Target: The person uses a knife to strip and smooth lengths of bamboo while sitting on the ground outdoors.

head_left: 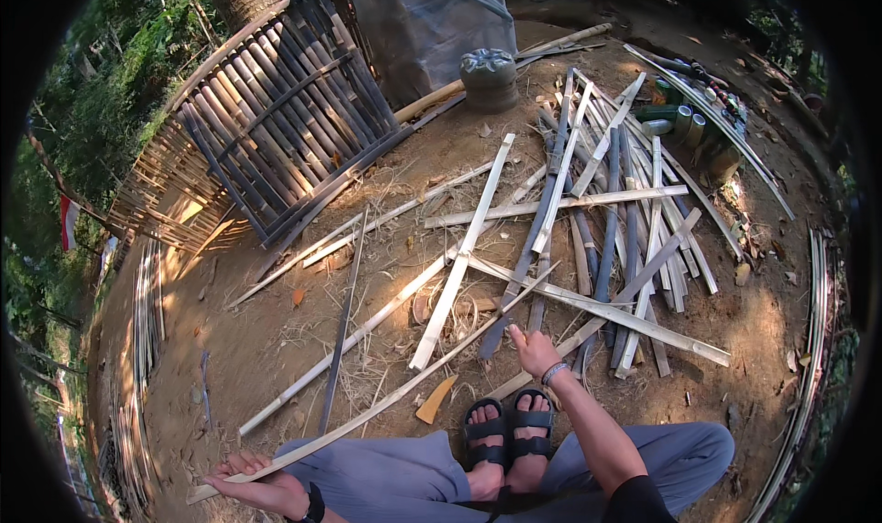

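Note:
A long, thin, pale bamboo strip slants across my lap, rising from lower left toward the middle. My left hand is closed around its lower end, with a short piece sticking out past the palm. The strip's far end tapers over the other pieces. My right hand is closed, thumb up, just below the strip's upper part. What its fingers hold, if anything, is hidden. Beyond it, a wide pale bamboo slat lies across darker ones.
A heap of split bamboo covers the ground ahead and right. A dark bamboo panel leans at the far left. Beyond the heap stand a round pot-like object and green bottles. An orange-brown wedge lies near my sandals.

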{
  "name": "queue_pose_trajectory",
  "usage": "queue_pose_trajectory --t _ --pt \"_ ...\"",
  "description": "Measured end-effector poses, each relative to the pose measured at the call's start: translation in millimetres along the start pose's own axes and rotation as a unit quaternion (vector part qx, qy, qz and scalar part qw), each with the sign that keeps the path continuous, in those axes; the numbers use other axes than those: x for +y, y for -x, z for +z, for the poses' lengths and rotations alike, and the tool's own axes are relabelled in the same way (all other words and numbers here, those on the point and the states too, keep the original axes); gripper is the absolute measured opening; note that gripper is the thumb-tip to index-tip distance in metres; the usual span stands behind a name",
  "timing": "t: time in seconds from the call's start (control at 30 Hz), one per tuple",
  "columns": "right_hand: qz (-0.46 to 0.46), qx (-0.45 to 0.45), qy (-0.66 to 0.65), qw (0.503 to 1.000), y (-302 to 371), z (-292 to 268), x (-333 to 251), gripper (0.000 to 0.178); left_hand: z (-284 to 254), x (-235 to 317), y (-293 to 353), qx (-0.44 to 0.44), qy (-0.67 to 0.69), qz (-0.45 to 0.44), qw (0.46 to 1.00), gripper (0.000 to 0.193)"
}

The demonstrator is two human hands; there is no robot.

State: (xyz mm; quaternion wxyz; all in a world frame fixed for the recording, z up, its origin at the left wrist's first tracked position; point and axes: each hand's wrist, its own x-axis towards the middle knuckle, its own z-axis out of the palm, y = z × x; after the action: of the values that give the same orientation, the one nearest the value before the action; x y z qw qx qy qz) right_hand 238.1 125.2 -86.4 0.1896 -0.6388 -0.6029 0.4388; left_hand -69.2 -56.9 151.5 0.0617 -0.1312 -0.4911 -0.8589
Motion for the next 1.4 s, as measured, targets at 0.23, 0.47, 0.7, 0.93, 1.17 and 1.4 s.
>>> queue_pose_trajectory --t 0.23,0.47,0.7,0.93,1.17,1.4 --pt "-0.074 -0.067 0.008 0.995 31 11 -43 0.068 12 -9 0 0.008 -0.024 0.013 1.0 0.046" --pt "-0.058 -0.03 -0.025 0.998 -15 10 -13 0.063 5 -10 -14 0.021 0.039 -0.019 0.999 0.038" --pt "-0.005 -0.126 -0.081 0.989 -12 16 17 0.085 -15 -15 -22 -0.027 0.006 -0.014 1.0 0.036" --pt "-0.053 -0.142 0.123 0.981 51 -3 -61 0.08 -4 -16 -17 -0.043 -0.006 0.012 0.999 0.038" --pt "0.126 -0.01 0.005 0.992 -69 1 67 0.079 -5 -2 -15 0.006 0.062 0.01 0.998 0.035" --pt "-0.001 -0.073 -0.123 0.99 12 -2 -7 0.054 69 3 37 -0.044 0.155 0.02 0.987 0.035"
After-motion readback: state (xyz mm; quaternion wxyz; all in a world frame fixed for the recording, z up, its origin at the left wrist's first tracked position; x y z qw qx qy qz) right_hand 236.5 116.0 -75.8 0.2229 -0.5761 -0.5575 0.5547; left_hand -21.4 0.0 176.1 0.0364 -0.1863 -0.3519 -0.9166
